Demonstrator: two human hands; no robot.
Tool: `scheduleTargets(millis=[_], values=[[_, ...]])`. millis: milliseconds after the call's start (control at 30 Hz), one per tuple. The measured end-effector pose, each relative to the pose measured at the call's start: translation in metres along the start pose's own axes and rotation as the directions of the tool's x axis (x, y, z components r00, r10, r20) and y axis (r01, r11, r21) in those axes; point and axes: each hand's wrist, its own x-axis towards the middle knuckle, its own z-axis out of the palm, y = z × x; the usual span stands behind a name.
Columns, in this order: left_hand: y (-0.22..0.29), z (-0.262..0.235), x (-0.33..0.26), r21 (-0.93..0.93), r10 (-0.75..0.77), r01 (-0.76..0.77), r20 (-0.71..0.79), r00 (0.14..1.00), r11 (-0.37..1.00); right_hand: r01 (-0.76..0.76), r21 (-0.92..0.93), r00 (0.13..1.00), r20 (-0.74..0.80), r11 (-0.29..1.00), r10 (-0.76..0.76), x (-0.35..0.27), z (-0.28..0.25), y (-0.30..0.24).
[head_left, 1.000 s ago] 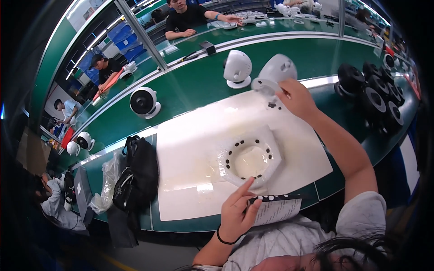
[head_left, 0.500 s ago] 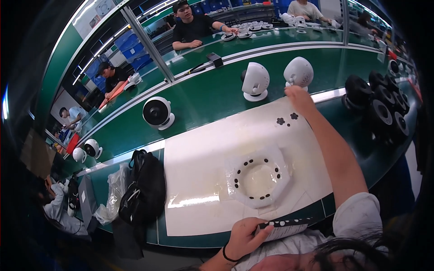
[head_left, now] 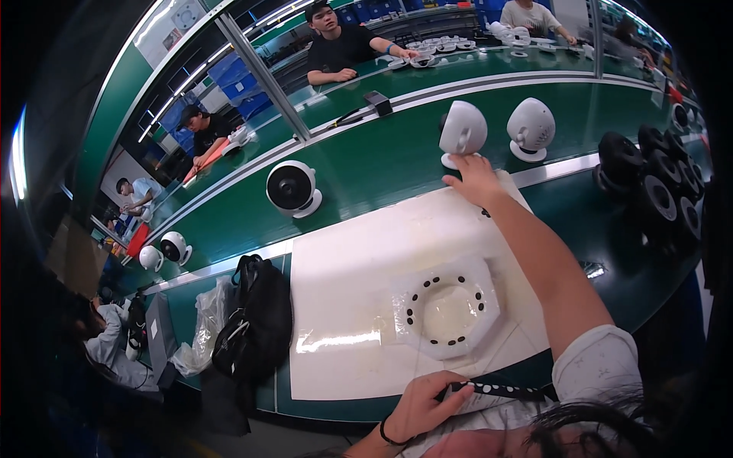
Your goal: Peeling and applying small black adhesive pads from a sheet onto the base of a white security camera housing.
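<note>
My left hand (head_left: 430,402) is closed at the lower edge, pinching a black strip with a row of white round spots (head_left: 504,390). My right hand (head_left: 475,180) reaches out to the far edge of the pale mat (head_left: 343,305). Its thumb is spread, and its fingertips lie at the base of a white rounded device on a stand (head_left: 464,128), hiding part of that base. A second white device (head_left: 531,126) stands just to the right. On the mat lies a translucent ring-shaped holder (head_left: 408,332) with small black oval pads around its opening.
A white device with a black round front (head_left: 291,188) stands farther left. Black round parts (head_left: 649,183) are piled at the right. A black bag (head_left: 256,320) and clear plastic (head_left: 202,328) lie left of the mat. Co-workers sit across the green line (head_left: 382,156).
My right hand has moved left, from the right-hand white device to the base of the one beside it. My left hand keeps the strip, now tilted differently. The whole view has shifted slightly.
</note>
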Motion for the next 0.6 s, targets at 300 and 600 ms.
scheduleTargets(millis=[300,600], values=[[-0.016,0.009,-0.002,0.003,-0.022,0.023,-0.139,0.99,1.0,0.316,0.134,0.723,-0.676,0.939,-0.146,-0.033,-0.068,-0.003],[-0.021,0.01,-0.008,-0.111,-0.023,-0.001,-0.215,0.976,0.994,-0.233,0.952,0.973,0.226,0.199,0.054,-0.129,-0.171,-0.086]])
